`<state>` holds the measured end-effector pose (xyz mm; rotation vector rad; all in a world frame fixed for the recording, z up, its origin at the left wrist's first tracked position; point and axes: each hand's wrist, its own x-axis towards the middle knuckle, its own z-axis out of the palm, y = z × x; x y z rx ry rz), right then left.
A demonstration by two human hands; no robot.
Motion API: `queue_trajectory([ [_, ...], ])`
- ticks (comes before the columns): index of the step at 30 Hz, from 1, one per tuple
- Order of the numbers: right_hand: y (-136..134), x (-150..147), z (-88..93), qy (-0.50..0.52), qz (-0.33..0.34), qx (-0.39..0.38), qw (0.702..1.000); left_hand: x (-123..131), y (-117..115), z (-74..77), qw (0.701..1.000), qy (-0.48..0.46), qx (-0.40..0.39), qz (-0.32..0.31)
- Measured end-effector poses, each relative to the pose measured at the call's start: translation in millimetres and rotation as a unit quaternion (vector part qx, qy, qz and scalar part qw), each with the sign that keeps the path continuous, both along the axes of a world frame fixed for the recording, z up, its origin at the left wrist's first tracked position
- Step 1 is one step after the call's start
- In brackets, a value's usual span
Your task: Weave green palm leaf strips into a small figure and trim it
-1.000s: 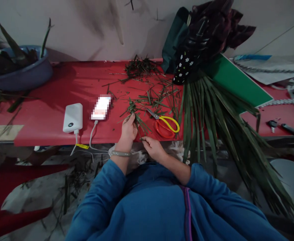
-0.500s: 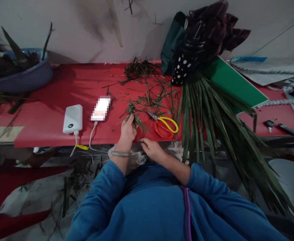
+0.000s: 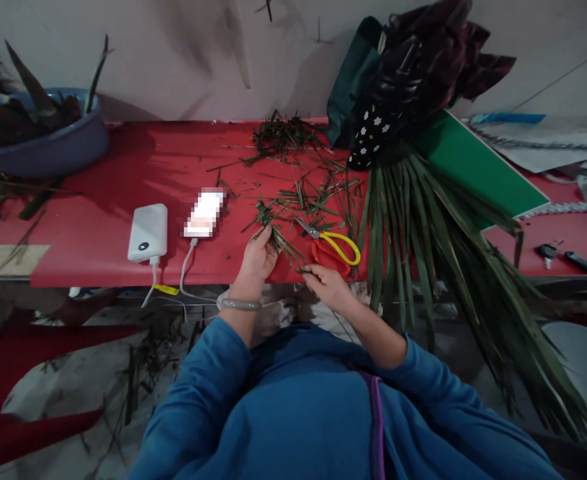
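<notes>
My left hand is closed around a woven piece of green palm leaf, gripped between thumb and fingers. Loose strip ends fan out from it toward the lower right. Just to the right, my right hand pinches a thin leaf strip at the table's front edge. A faint strand trails below that hand. Close beyond it lie scissors with one yellow and one red handle, their blades toward the upper left. Cut leaf scraps are scattered behind both hands.
On the left are a white power bank, a cabled phone and a blue basin of plants. Long palm leaves hang over the table edge at right, beside a green board. Keys lie farther right.
My right hand has moved right, away from my left hand, with a strip between its fingers. My left hand keeps its hold on the woven piece. The view has shifted slightly.
</notes>
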<state>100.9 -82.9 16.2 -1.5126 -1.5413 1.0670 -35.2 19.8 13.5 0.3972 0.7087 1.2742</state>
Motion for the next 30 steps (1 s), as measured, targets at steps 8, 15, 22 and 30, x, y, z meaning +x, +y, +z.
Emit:
queue_trajectory([
  [8,-4,8,4.1,-0.049,-0.054,0.037,0.997,0,-5,5.4,0.997,0.038,0.038,-0.064],
  [15,-4,12,-4.7,0.009,-0.109,0.037,0.993,-4,-7,9.1,0.99,0.069,0.017,-0.125],
  [22,-5,18,3.3,0.086,-0.143,0.013,0.986,-3,-7,9.7,0.987,0.117,0.013,-0.114],
  [30,-2,31,17.1,0.015,-0.153,0.022,0.988,-11,-8,6.6,0.987,0.051,0.018,-0.149],
])
